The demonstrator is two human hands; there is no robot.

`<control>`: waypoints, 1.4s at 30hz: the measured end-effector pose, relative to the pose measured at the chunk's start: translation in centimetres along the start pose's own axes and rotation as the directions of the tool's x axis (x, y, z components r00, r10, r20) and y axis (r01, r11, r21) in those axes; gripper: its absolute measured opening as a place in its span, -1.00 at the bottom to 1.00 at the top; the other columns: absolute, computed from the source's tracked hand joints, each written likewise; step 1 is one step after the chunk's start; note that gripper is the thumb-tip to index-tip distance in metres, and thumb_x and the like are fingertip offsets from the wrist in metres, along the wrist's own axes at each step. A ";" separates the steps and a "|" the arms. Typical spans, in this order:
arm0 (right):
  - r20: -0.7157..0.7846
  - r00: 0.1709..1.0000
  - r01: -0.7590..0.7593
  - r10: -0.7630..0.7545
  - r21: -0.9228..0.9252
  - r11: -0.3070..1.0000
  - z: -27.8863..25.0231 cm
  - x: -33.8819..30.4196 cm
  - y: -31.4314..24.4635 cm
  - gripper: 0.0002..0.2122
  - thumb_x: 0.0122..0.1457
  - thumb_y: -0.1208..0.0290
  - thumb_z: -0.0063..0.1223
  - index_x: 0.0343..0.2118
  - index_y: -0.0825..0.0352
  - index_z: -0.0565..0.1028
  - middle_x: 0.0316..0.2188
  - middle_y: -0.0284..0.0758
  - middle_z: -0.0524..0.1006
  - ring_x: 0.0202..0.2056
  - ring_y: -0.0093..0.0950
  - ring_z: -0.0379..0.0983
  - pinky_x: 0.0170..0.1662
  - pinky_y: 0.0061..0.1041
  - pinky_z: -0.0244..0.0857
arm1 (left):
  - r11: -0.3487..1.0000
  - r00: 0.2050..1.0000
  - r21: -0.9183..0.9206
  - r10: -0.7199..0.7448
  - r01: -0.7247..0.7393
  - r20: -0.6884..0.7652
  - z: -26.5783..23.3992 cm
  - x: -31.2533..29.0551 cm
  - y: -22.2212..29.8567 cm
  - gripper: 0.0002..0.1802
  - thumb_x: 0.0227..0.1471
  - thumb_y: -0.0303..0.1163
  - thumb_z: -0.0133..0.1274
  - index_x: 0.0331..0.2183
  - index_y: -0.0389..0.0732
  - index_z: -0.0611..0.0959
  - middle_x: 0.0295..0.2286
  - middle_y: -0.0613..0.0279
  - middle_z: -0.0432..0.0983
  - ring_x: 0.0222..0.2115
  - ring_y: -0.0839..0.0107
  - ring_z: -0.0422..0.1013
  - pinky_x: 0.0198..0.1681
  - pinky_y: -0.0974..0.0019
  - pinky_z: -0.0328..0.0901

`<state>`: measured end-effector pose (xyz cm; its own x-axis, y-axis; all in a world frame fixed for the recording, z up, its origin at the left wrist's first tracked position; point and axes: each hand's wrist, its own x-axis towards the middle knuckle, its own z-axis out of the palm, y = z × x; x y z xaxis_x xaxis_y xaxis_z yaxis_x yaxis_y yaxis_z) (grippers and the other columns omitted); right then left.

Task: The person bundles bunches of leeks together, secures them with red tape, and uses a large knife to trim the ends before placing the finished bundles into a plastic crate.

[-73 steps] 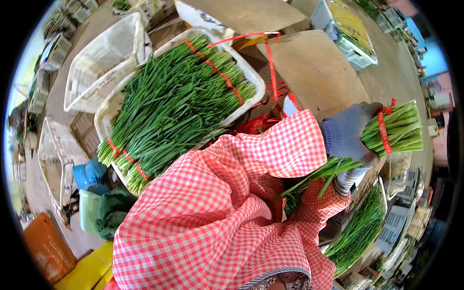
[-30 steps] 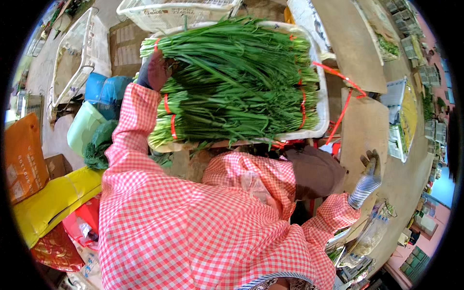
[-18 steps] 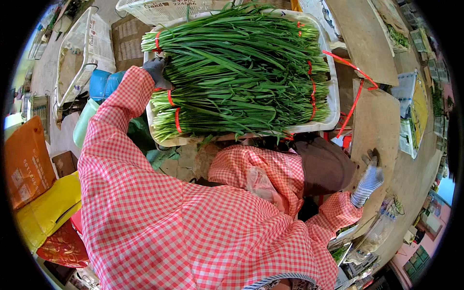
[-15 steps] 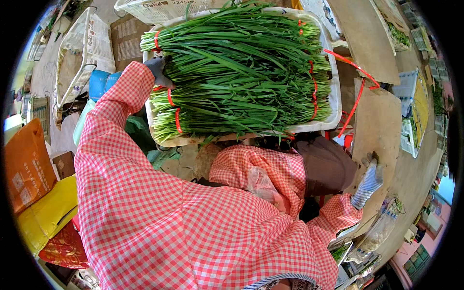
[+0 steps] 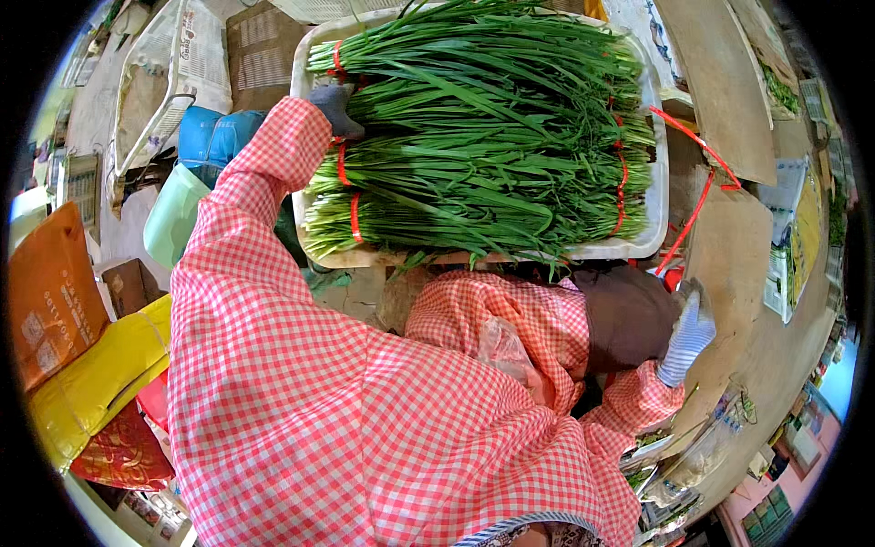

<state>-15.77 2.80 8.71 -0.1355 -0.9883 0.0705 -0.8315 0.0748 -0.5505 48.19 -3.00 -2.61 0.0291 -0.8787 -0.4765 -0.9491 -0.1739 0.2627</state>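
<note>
Bundles of garlic chives (image 5: 492, 137), bound with red ties, lie side by side in a white plastic tray (image 5: 657, 223) before me. My left hand (image 5: 337, 111), in a dark grey glove, is at the pale stalk ends on the tray's left side. Its thumb and fingers straddle one bundle and look closed on it, though the fingertips are partly hidden among the stalks. Low on the right, my right hand (image 5: 690, 335) wears a striped white-and-blue glove with dark fingertips. Nothing shows in it; its fingers stretch out beside my brown-clad knee (image 5: 629, 314), close to a wooden board (image 5: 729, 246).
Red strapping (image 5: 697, 141) sticks out past the tray's right side. A white crate (image 5: 196, 55) and a blue bundle (image 5: 214, 137) are at the far left. Nearer on the left are orange (image 5: 56, 296) and yellow bags (image 5: 100, 378). Papers (image 5: 786, 219) lie on the right.
The tray and surroundings have shifted right in the picture, with my left hand staying at the stalk ends. My right hand has drawn in from the board toward my knee.
</note>
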 end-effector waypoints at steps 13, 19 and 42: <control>0.048 0.992 -0.124 0.120 0.085 0.989 1.8 0.1 -3.7 -0.75 0.18 0.48 -0.18 -0.15 0.48 0.46 -0.33 -0.19 0.55 -0.42 -0.45 0.53 -0.32 -0.54 0.38 | 0.991 0.988 0.095 0.102 -0.091 -0.116 0.5 1.7 0.2 -0.21 -0.48 -0.06 0.24 -0.16 -0.31 0.47 -0.25 -0.15 0.41 -0.16 -0.04 0.33 -0.08 0.07 0.24; -0.032 0.949 0.314 -0.312 0.073 0.947 3.8 2.6 -6.5 -0.77 0.17 0.49 -0.12 -0.16 0.47 0.47 -0.35 -0.23 0.55 -0.44 -0.50 0.51 -0.37 -0.58 0.38 | 0.984 0.996 0.170 0.056 -0.043 -0.074 -0.2 -3.5 5.1 -0.04 -0.52 -0.09 0.31 -0.02 -0.28 0.35 -0.12 -0.09 0.28 -0.07 -0.04 0.24 -0.01 0.05 0.19; -0.009 0.985 -0.172 0.174 0.105 0.979 1.0 2.0 -3.1 -0.75 0.17 0.48 -0.16 -0.15 0.42 0.48 -0.36 -0.24 0.57 -0.45 -0.52 0.53 -0.41 -0.59 0.35 | 0.789 0.996 -0.608 0.088 -0.084 -0.024 -3.4 0.1 -2.3 -0.08 -0.34 -0.18 0.34 0.05 -0.31 0.31 -0.03 -0.04 0.33 0.00 0.23 0.26 0.08 0.24 0.11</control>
<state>-12.95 0.50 9.72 -0.2833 -0.9589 -0.0186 -0.7344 0.2294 -0.6387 51.39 -4.23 -0.46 -0.0472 -0.9008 -0.4317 -0.5605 -0.3338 0.7579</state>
